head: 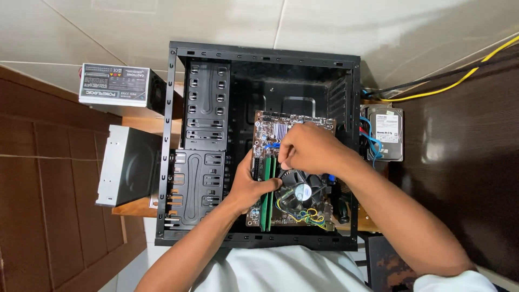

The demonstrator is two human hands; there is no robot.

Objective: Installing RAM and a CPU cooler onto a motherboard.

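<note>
Your left hand [250, 186] grips the motherboard [291, 167] edge so it stays flat in the computer case [203, 130]. Your right hand [308, 148] pinches something tiny above the cooler fan [303, 190].

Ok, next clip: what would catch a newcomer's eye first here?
The open black computer case fills the middle, with a motherboard inside it. Both hands meet over the board: the left hand rests by the green memory sticks, and the right hand is bunched just above the round cooler fan. Outside the case, a power supply sits at upper left and a hard drive at right.
</note>
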